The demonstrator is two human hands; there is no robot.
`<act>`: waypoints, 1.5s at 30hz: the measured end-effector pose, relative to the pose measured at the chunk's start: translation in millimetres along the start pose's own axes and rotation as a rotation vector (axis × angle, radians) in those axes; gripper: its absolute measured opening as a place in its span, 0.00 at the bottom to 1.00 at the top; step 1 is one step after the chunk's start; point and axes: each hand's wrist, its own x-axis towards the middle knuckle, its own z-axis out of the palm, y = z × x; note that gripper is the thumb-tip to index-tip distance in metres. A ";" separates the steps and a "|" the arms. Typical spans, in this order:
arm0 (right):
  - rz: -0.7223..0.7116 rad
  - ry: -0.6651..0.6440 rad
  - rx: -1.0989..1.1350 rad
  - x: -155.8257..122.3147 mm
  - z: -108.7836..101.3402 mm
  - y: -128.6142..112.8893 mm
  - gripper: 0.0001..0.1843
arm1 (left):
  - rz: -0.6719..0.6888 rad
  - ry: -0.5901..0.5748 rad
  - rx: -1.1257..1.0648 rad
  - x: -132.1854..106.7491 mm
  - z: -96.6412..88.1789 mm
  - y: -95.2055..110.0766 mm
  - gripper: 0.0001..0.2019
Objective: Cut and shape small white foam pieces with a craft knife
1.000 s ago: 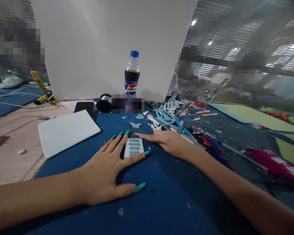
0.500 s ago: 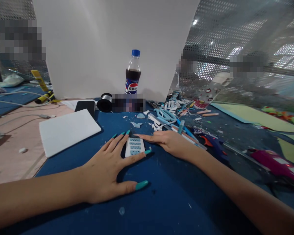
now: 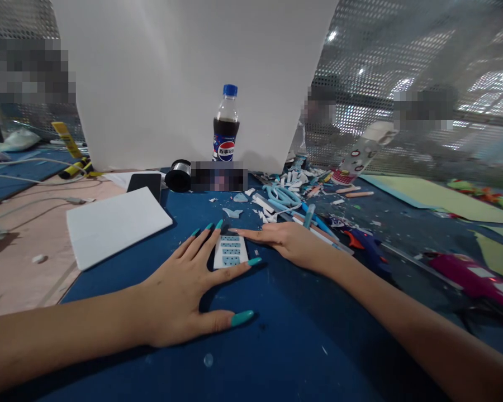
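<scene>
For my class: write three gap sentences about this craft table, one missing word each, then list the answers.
1. The left hand lies flat, fingers spread, on a ___ mat.
2. The small white card with blue strips lies between the left hand and the ___ hand.
3. The cola bottle stands upright in front of a large ___ board.
Answers: blue; right; white
</scene>
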 end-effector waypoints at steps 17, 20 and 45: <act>-0.002 0.004 0.019 0.1 -0.5 0.7 0.29 | 0.003 0.033 -0.023 -0.3 1.3 0.1 0.29; 0.002 0.010 0.057 -0.1 -2.1 -0.6 0.29 | 0.023 0.015 -0.025 0.2 0.4 -1.9 0.30; 0.001 -0.034 0.046 0.3 -1.8 1.0 0.29 | 0.027 0.021 -0.042 -0.3 0.9 -1.0 0.29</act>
